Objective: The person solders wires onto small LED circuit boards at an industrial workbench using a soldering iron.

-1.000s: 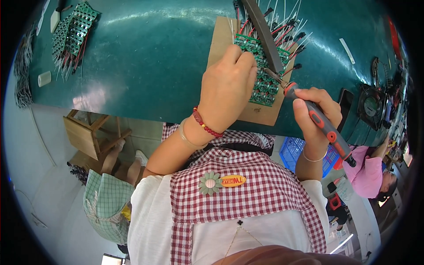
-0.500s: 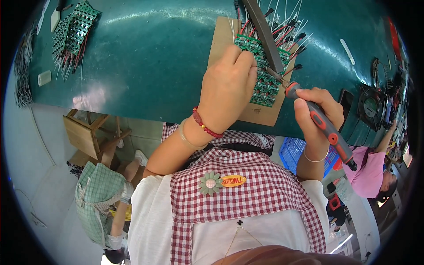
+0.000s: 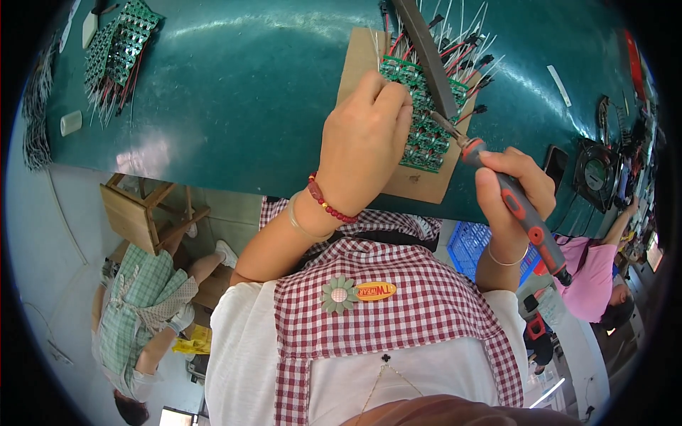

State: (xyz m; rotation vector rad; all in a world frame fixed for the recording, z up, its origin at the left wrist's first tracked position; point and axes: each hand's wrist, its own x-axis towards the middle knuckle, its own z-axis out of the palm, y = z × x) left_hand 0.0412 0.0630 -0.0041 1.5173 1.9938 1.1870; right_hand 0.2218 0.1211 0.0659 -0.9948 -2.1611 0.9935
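Note:
A panel of small green circuit boards [image 3: 426, 153] lies on a piece of cardboard [image 3: 415, 189] in front of me. Red, black and white wires [image 3: 465, 57] fan out from its far side, and a dark, flat bar [image 3: 431, 60] rests across it. My right hand [image 3: 515, 184] grips a grey and red soldering iron [image 3: 541, 240]. Its tip points at the boards near the bar's close end; whether it touches cannot be made out. Over the panel's left side, my left hand [image 3: 366, 142] is closed, its fingertips hidden behind the knuckles, so what it pinches is not visible.
On the green table [image 3: 234, 92], more wired circuit boards [image 3: 124, 46], a white cylinder [image 3: 71, 124] and a grey wire bundle [image 3: 37, 106] lie left. A phone [image 3: 556, 162] and a black fan [image 3: 597, 172] are right. A blue crate [image 3: 469, 245] stands below; people work on both sides.
My right hand and the soldering iron have shifted slightly right and toward me. My left hand has barely moved. The person in green at the left has moved farther left.

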